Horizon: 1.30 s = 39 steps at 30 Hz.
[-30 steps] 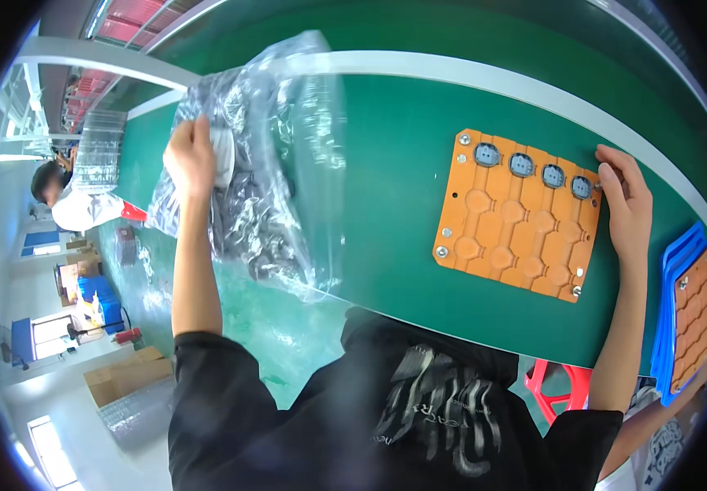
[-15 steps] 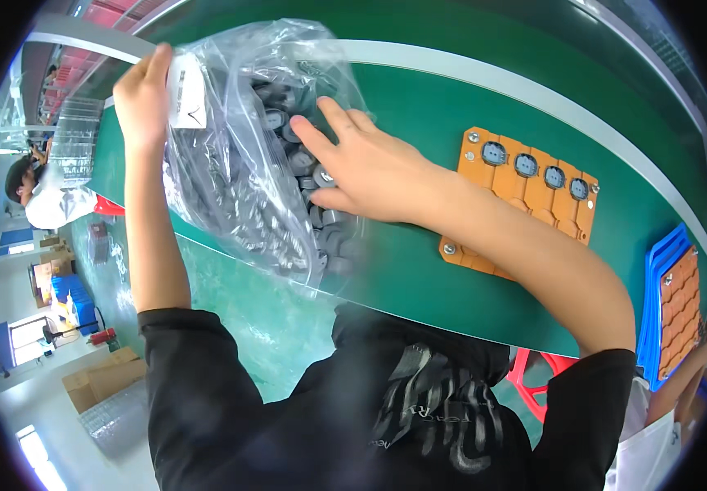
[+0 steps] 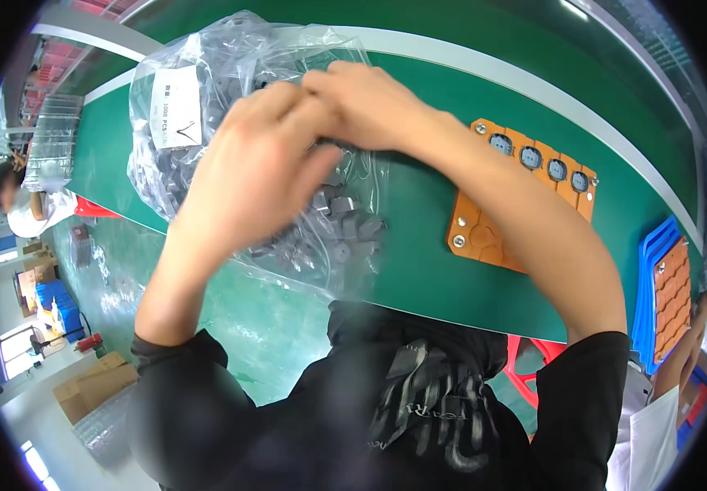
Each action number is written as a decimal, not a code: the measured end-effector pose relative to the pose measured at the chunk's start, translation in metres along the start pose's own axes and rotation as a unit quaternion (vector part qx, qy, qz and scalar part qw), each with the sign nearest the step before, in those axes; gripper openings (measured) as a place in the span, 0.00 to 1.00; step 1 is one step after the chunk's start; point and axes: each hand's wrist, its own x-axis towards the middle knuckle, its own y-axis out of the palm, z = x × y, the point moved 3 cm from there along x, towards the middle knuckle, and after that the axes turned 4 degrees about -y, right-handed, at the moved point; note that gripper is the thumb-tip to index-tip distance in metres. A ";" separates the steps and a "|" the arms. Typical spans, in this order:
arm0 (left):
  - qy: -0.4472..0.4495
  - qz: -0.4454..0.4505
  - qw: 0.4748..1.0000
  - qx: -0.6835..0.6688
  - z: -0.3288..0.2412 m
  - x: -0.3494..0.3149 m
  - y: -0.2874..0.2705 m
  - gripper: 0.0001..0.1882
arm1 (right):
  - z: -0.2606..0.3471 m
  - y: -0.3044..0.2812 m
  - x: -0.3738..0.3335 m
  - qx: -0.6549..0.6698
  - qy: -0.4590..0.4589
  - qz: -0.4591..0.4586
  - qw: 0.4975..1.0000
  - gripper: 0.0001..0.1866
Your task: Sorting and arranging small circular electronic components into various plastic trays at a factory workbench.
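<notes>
A clear plastic bag (image 3: 145, 168) full of small grey plastic parts (image 3: 353, 222) lies on the green table, a white label (image 3: 175, 110) on its left side. Over the bag's upper middle my two hands meet. My left hand (image 3: 247, 168) is smeared by motion, its thumb apart and its fingertips against my right hand. The fingers of my right hand (image 3: 370, 106) are bent inward, their tips partly hidden behind the left; what they hold cannot be made out. Right of the bag sits an orange fixture plate (image 3: 478, 225), with a row of grey parts (image 3: 531, 158) in its sockets, partly under my right forearm.
At the table's right end, blue trays (image 3: 646, 286) stand stacked with another orange plate (image 3: 672, 303) against them. A person's arm (image 3: 680, 360) shows beside these. A red stool (image 3: 525, 372) is below the table edge. Another person (image 3: 30, 204) sits far left.
My left hand has left the bag's upper left edge and come right to meet my right hand. The right hand has risen out of the grey parts, its spread fingers now bent.
</notes>
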 end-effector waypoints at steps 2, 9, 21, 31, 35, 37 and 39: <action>-0.055 0.028 0.992 0.108 0.041 -0.007 0.020 0.13 | -0.012 -0.013 -0.004 0.191 0.014 -0.015 0.981 0.18; -0.073 0.033 0.995 0.063 0.048 0.002 0.027 0.09 | -0.029 -0.086 -0.081 0.637 0.175 -0.098 0.744 0.15; 0.215 0.016 0.972 -0.092 -0.060 0.056 0.114 0.15 | -0.028 -0.144 -0.221 0.431 0.372 -0.043 0.821 0.07; 0.170 0.059 0.968 -0.173 -0.060 0.067 0.124 0.11 | -0.007 -0.132 -0.215 -0.080 0.224 0.045 0.970 0.13; 0.223 0.020 0.970 -0.096 -0.059 0.062 0.123 0.11 | -0.004 -0.138 -0.217 -0.005 0.178 0.035 0.983 0.15; 0.219 0.030 0.968 -0.121 -0.059 0.064 0.118 0.11 | -0.003 -0.139 -0.218 0.001 0.175 0.060 0.983 0.15; 0.215 0.038 0.965 -0.148 -0.058 0.062 0.119 0.10 | -0.006 -0.137 -0.218 -0.042 0.173 0.061 0.982 0.18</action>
